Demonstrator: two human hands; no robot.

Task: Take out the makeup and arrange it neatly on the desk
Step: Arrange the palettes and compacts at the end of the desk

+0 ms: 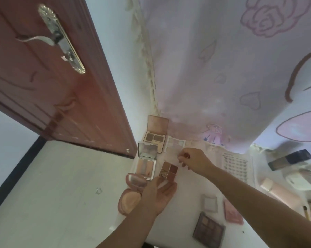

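I see the right hand pinching the clear lid of the four-pan eyeshadow palette, which lies on the desk just below its fingertips. The left hand is released, palm up, fingertips touching the palette's near edge

we see two bare forearms reaching forward from the bottom edge. the left hand is turned palm up, fingers straight and relaxed, the thumb out to the side, gripping nothing that we can make out. the right arm stretches in from the lower right, wrist bent slightly down. the right hand lies palm down, further forward than the left, its fingertips curled together in a pinch; what they pinch is too blurred to tell.
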